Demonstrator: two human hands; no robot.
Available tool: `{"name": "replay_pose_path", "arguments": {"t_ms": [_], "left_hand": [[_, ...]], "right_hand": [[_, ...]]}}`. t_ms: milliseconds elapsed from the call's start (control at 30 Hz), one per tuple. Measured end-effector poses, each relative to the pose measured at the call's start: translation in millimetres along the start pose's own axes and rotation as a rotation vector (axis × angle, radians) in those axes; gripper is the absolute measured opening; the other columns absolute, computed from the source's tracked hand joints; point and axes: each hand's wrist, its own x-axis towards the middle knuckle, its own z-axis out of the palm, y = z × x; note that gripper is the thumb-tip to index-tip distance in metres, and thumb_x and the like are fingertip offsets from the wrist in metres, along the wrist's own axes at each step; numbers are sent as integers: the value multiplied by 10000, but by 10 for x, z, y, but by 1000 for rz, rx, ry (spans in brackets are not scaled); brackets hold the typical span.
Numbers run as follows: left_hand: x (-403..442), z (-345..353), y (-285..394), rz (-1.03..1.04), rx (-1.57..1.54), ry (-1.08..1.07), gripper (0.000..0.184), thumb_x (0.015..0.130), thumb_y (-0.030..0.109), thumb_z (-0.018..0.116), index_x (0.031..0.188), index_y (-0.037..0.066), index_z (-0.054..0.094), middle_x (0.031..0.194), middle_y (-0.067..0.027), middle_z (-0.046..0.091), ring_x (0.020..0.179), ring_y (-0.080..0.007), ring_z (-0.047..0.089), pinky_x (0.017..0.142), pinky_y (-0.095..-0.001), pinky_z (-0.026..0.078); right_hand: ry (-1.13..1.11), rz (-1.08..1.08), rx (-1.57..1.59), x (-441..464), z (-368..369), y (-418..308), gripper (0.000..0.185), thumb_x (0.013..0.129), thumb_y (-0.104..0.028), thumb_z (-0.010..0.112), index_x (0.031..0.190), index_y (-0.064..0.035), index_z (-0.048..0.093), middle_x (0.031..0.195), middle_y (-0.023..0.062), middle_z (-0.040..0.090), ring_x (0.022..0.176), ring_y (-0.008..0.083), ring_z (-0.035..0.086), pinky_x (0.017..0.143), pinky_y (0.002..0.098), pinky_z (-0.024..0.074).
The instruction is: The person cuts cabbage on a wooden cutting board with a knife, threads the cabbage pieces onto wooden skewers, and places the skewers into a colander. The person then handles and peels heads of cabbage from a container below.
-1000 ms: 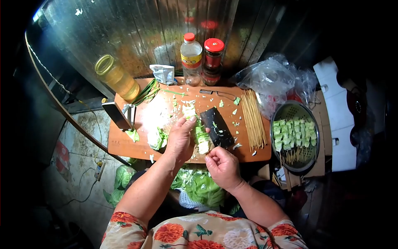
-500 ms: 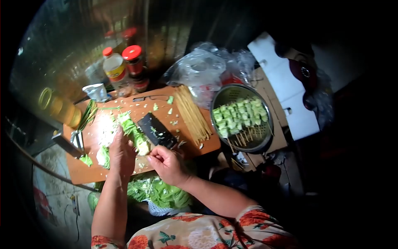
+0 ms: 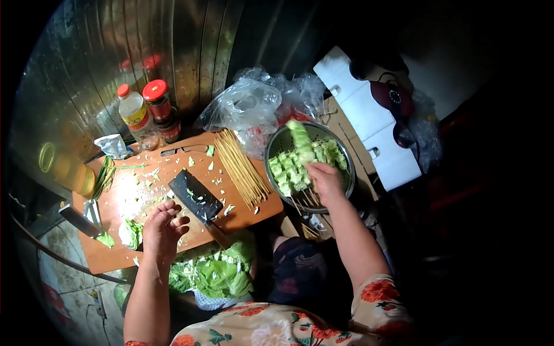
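My right hand (image 3: 326, 180) is closed on the lower end of a cabbage skewer (image 3: 300, 138), blurred by motion, its green folded leaves pointing up and away. It hangs over a metal colander (image 3: 350, 173), where several similar skewers (image 3: 288, 172) lie side by side, sticks toward me. Above the near part of the wooden board (image 3: 167, 158), my left hand (image 3: 163, 229) is raised, fingers loosely curled and apart, holding nothing. Just left of it rests a piece of cabbage (image 3: 131, 233). A dark-bladed cleaver (image 3: 196, 195) lies to its right, speckled with leaf bits.
A bundle of bare bamboo sticks (image 3: 242, 170) lies at the board's right. Behind stand a bottle (image 3: 134, 112) and a red-lidded jar (image 3: 157, 99), with plastic bags (image 3: 248, 104) beside them. Below the board are loose cabbage leaves (image 3: 225, 274). White foam box (image 3: 369, 121) at right.
My right hand has carried the cabbage skewer from the board rightward to over the colander. My left hand has come away from it, fingers now loose. The view has shifted slightly.
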Motion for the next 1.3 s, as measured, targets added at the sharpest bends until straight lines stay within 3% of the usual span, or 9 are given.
{"name": "replay_pose_path", "arguments": {"t_ms": [67, 200, 267, 300, 500, 600, 900, 1133, 1300], "left_hand": [[-11, 53, -3, -23, 59, 37, 208, 858, 127, 556, 1059, 79, 535, 933, -42, 586, 731, -174, 567, 624, -285, 470], [-10, 122, -50, -58, 86, 31, 161, 851, 91, 537, 1010, 67, 551, 917, -37, 577, 705, -164, 560, 609, -267, 457], [29, 96, -69, -75, 87, 29, 129, 876, 69, 548, 1005, 59, 551, 942, -59, 592, 711, -187, 601, 624, -302, 503], [47, 100, -80, -84, 83, 23, 130, 877, 68, 548, 1006, 59, 553, 938, -58, 595, 711, -189, 607, 625, -306, 508], [131, 233, -163, -116, 132, 86, 128, 867, 60, 508, 985, 62, 558, 908, -59, 616, 680, -190, 598, 602, -290, 486], [152, 253, -191, -122, 154, 74, 122, 875, 65, 511, 987, 58, 560, 917, -64, 623, 689, -198, 608, 609, -303, 498], [187, 240, -248, -141, 156, 54, 145, 882, 60, 509, 1017, 50, 560, 943, -73, 631, 707, -212, 622, 626, -323, 522], [27, 225, -53, -97, 143, 30, 126, 882, 69, 521, 1000, 53, 561, 929, -55, 622, 725, -191, 600, 640, -301, 501], [-61, 68, 87, -23, 87, 2, 129, 872, 67, 537, 997, 49, 566, 909, -49, 613, 695, -156, 577, 618, -279, 483]], "right_hand": [[157, -119, -256, 276, -442, 315, 161, 841, -143, 712, 942, -23, 677, 712, 2, 605, 553, 55, 486, 472, 206, 355], [285, -124, -439, 647, -1129, 792, 172, 842, -152, 704, 935, -9, 682, 765, 24, 649, 637, 101, 568, 586, 248, 447], [367, -233, -773, 871, -1404, 1014, 199, 821, -225, 674, 897, -42, 697, 803, 96, 703, 754, 202, 671, 675, 326, 508], [380, -232, -830, 874, -1414, 972, 181, 826, -240, 662, 883, -72, 701, 867, 131, 700, 820, 270, 682, 723, 369, 518], [373, -262, -1196, 1114, -1431, 729, 179, 838, -235, 603, 889, -97, 704, 902, 176, 673, 862, 362, 648, 743, 418, 517], [373, -115, -1209, 1136, -1385, 674, 170, 833, -203, 581, 893, -109, 709, 914, 185, 672, 871, 372, 645, 751, 431, 517], [342, -40, -1394, 1094, -1221, 558, 207, 844, -225, 585, 905, -69, 707, 955, 195, 673, 908, 385, 642, 790, 445, 516], [387, -169, -1308, 745, -1241, 547, 209, 800, -229, 632, 914, -76, 719, 904, 179, 684, 864, 342, 661, 782, 405, 521], [343, -206, -1170, 574, -1405, 683, 226, 784, -154, 620, 966, -56, 711, 940, 166, 696, 888, 332, 666, 821, 391, 518]]}}
